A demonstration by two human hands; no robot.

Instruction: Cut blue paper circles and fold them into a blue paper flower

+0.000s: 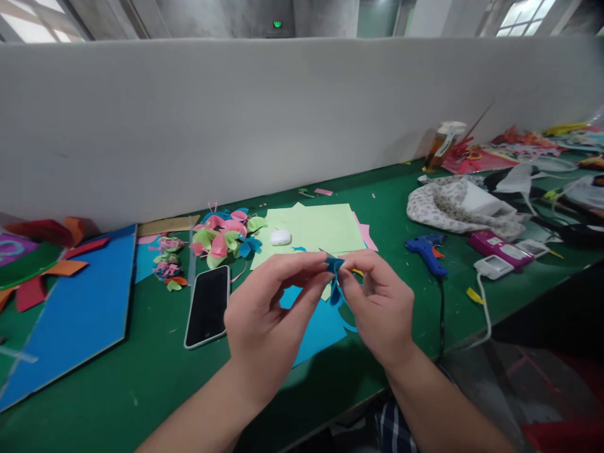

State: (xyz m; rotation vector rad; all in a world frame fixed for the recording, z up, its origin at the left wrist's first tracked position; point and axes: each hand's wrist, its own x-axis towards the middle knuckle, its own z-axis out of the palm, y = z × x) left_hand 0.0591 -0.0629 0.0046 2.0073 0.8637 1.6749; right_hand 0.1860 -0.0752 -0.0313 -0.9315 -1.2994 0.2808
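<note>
Between my two hands is a small piece of blue paper [335, 265], folded or curled, with a loop hanging down. The fingertips of my left hand [278, 308] pinch its left side. My right hand [380, 302] pinches the right side with thumb and finger. Under the hands lie a sheet of blue paper [314, 340] and, farther back, light green paper sheets [325, 223]. A thin dark point shows by the left fingertips; what it belongs to is hidden. Paper flowers in pink, green and blue [224, 236] are heaped to the left.
A phone [207, 308] lies left of my hands, and a white earbud case [280, 237] rests on the green sheets. Rightward are a blue glue gun [428, 251], a corded white plug [493, 267], a patterned cloth [443, 204] and a lidded bottle [443, 148]. A blue board [89, 308] occupies the left.
</note>
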